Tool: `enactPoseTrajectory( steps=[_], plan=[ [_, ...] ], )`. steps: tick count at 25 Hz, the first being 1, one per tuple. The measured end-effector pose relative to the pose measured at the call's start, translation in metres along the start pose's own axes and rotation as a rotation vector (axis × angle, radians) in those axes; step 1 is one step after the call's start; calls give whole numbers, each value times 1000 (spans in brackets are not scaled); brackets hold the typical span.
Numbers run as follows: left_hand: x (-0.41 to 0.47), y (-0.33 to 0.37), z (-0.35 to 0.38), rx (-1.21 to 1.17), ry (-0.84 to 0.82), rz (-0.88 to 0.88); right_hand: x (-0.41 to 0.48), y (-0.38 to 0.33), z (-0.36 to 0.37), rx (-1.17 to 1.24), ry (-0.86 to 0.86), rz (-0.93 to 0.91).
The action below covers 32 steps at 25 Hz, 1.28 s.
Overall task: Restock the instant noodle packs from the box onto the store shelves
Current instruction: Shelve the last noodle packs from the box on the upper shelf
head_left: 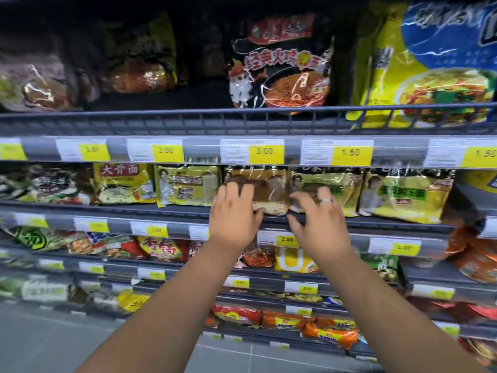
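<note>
Reaching to the middle shelf [174, 211], two bare hands, one pack each. Left hand [234, 211]: fingers [236, 189] spread wide, near straight, lying flat on the front of the brown noodle pack [271, 184], with the thumb against the pack's lower edge at 3 o'clock of the palm. Right hand [317, 219]: fingers [297, 196] spread and slightly bent, tips on the front of the green-and-yellow noodle pack [341, 189], thumb splayed toward 9 o'clock, off the pack. One ring [326, 201] is on the right hand. Cannot tell if either hand grips.

The brown pack sits at frame centre, just beside the green-and-yellow one, which is at its 3 o'clock. It stands on its lower edge, printed face toward the camera. The visible part is wider than tall, long side running 9 to 3 along the shelf. Its top is hidden behind the price rail [204, 149], so the full long axis is unclear.

Six pack fronts can be counted in this row. The shelf above at 12 o'clock has four packs, including a black noodle pack [279, 65] and a yellow-and-blue noodle pack [430, 63]. Readable tags on the rail: three 3.00, two 1.50. The shelves toward 6 o'clock hold more packs, too blurred to count.
</note>
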<state>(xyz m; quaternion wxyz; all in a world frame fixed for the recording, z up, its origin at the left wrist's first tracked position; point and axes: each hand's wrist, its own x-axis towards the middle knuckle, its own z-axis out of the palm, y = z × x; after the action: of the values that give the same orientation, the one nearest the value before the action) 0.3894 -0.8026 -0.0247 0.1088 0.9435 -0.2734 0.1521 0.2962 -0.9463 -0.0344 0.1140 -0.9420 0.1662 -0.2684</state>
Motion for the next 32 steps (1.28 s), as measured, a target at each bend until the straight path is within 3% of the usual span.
enactPoseTrajectory(
  steps=[5,13,17,23,28,32],
  plan=[
    [15,-29,-7,-69,-121,-159,18,-37,11,-51,-221,107],
    [36,-38,-1,-70,-278,-58,40,-54,20,-116,-308,211],
    [35,-39,-1,-92,-198,-3,47,-55,30,-177,-330,181],
    [33,-52,-2,-77,-213,-4,40,-57,29,-197,-274,232],
    [13,-89,-8,-132,-105,-59,21,-92,42,-130,-12,150],
    [1,-136,-9,-148,5,-167,23,-133,52,19,-165,85]
  ],
)
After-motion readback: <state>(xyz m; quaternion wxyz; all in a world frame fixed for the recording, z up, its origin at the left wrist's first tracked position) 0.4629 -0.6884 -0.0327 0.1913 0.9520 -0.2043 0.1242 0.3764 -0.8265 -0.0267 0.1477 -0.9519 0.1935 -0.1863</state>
